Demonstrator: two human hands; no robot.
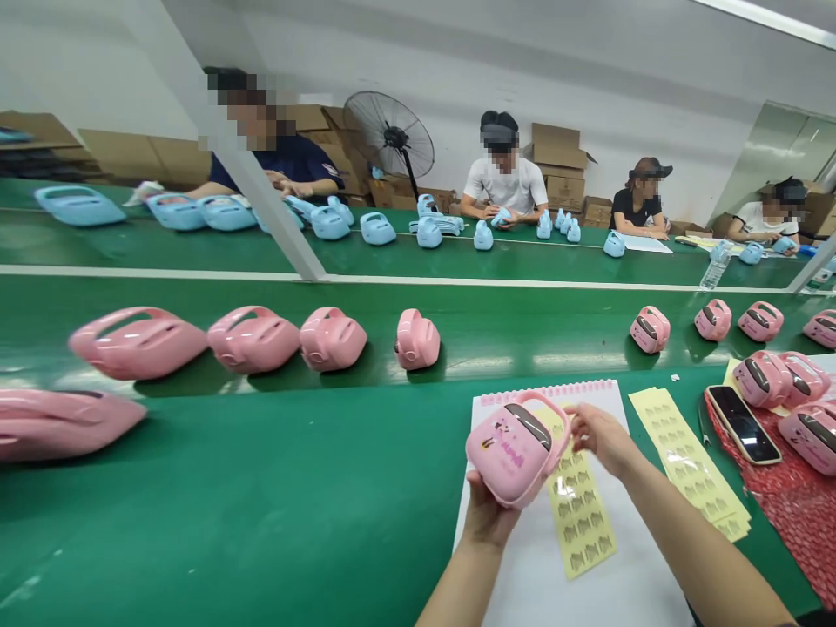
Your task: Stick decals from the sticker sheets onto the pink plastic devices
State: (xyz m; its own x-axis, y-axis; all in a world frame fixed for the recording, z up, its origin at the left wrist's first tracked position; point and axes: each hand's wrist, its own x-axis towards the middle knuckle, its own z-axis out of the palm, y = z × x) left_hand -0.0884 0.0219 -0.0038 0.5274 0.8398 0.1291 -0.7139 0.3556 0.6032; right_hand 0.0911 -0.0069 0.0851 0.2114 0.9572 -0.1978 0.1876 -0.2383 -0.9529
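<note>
My left hand [491,515] is closed around the lower side of a pink plastic device with a carry handle [506,457], held tilted above the paper. Its front shows a cartoon figure, pink lettering and a dark glossy strip. At the right side of the handle, my right hand [604,440] has its fingers closed together and touching it; a small thing between them could not be seen. Beneath lies a yellow sticker sheet [583,522] with rows of small grey labels, on a white spiral-bound pad [522,583].
More yellow sheets [692,470], a phone [744,424] on red bubble wrap [793,514] and pink devices [761,379] lie at right. Several pink devices [253,340] line the green belt [522,331]. Across it, people [506,183] sit handling blue devices [377,228]. A white post [280,218] slants at left.
</note>
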